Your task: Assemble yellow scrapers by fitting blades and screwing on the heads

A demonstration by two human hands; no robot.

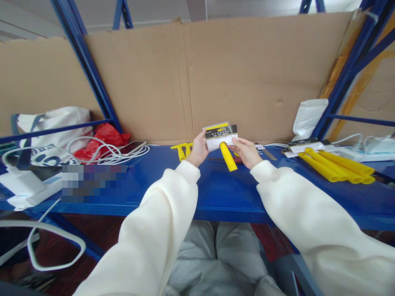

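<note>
Above the middle of the table, I hold up what looks like a yellow-handled scraper [228, 157]. Its handle points down toward me, and its head is covered by a black-and-white printed card [221, 137]. My left hand [199, 150] is closed on the card's left edge. At the right edge, my right hand [247, 151] pinches the card near the top of the handle. Just behind my left hand lie yellow T-shaped scrapers [181, 152], partly hidden by it. A red object [237, 159] on the table shows partly behind the handle and my right fingers.
Several carded yellow scrapers [339, 166] are piled at the right on the blue table [228, 197]. A metal strip [269, 154] lies nearer. White cables [123, 155], a red bag [106, 139] and a power strip [37, 191] occupy the left. Cardboard [247, 78] stands behind.
</note>
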